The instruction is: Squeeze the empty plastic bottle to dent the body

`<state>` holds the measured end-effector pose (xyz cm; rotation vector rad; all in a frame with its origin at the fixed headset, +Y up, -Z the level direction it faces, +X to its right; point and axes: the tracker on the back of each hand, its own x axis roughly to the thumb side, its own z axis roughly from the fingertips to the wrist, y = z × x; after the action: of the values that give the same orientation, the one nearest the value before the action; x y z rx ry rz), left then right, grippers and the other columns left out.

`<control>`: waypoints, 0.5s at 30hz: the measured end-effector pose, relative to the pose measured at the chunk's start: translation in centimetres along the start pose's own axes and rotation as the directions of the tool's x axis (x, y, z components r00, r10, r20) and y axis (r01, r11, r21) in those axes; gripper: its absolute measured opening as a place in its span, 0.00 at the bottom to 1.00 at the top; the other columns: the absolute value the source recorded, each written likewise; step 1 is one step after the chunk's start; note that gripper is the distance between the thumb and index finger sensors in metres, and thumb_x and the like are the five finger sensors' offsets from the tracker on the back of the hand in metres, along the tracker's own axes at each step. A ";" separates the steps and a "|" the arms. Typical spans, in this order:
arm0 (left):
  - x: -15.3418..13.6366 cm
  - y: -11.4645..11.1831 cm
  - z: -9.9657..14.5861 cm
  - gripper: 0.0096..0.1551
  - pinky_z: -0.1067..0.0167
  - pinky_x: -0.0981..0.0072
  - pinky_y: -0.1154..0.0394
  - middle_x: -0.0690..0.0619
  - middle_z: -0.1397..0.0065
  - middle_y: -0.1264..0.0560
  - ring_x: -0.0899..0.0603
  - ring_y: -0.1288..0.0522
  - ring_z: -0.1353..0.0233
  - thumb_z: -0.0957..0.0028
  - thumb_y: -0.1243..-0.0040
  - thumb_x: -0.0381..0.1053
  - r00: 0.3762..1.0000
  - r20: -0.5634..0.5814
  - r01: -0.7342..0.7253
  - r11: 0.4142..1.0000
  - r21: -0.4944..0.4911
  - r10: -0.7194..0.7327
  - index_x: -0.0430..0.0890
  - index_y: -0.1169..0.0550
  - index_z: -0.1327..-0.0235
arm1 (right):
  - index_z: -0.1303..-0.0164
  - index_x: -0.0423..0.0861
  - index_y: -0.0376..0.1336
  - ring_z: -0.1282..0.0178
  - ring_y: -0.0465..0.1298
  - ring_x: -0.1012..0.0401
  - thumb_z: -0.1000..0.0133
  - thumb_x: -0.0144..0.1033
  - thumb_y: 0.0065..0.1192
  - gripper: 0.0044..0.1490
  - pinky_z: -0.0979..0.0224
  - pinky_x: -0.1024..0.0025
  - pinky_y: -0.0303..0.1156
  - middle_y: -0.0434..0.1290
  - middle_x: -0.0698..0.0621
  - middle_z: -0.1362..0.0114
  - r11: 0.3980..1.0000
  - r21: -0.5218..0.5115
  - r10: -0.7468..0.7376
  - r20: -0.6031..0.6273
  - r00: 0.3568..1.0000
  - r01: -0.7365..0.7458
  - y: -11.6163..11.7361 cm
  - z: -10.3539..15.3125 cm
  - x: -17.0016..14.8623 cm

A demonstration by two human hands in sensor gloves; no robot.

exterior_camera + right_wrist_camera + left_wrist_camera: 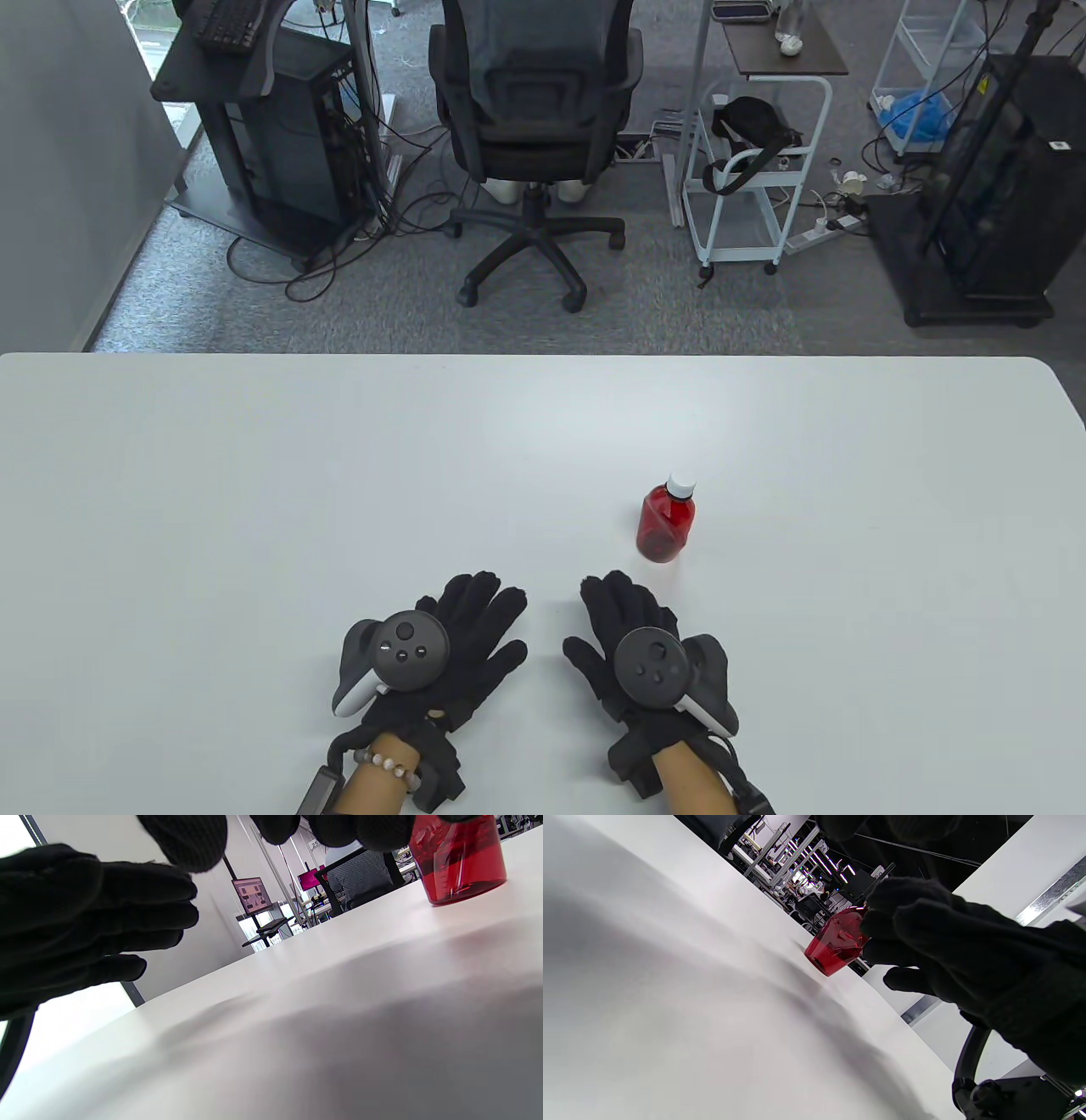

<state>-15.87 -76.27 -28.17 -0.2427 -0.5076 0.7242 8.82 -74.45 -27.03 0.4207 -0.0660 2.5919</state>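
Both hands hover flat, fingers spread, near bottle.

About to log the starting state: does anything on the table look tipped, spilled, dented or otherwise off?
Nothing stands out. The red bottle stands upright on the white table, cap on, no visible dent or spill. The left hand and right hand lie flat nearby, clear of it.

left hand and right hand: black knit sensor gloves covering every finger. each back carries a dark grey round tracker with small buttons and a white-edged handle. bare skin at both wrists; a pale bead bracelet on the left; black cables and straps beside the wrists.
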 end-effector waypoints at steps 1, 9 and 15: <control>0.0 -0.1 -0.1 0.40 0.32 0.28 0.72 0.39 0.11 0.60 0.31 0.67 0.14 0.32 0.55 0.64 1.000 -0.004 -0.001 1.000 -0.006 0.001 0.48 0.47 0.12 | 0.12 0.33 0.45 0.21 0.57 0.30 0.33 0.48 0.57 0.49 0.28 0.25 0.55 0.49 0.27 0.13 1.000 -0.001 -0.004 0.000 1.000 0.004 0.0 0.0 0.0; 0.0 -0.7 -0.3 0.41 0.33 0.29 0.73 0.40 0.11 0.62 0.32 0.70 0.15 0.31 0.55 0.65 1.000 -0.014 -0.001 0.998 -0.059 0.000 0.48 0.49 0.11 | 0.12 0.33 0.46 0.20 0.56 0.30 0.33 0.48 0.57 0.48 0.28 0.23 0.54 0.49 0.27 0.13 1.000 -0.006 -0.025 -0.016 1.000 0.025 -0.2 -0.1 -0.5; 0.0 -0.9 -0.4 0.41 0.33 0.29 0.73 0.40 0.11 0.62 0.32 0.70 0.15 0.32 0.55 0.65 1.000 -0.021 -0.006 0.997 -0.083 0.004 0.48 0.48 0.11 | 0.12 0.33 0.47 0.20 0.56 0.30 0.33 0.48 0.56 0.48 0.28 0.23 0.54 0.50 0.27 0.13 0.999 0.012 -0.040 -0.012 0.999 0.040 -0.1 -0.1 -0.6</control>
<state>-15.17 -76.98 -28.15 -0.3285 -0.5183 0.7055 9.34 -74.59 -27.30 0.4077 -0.0370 2.5566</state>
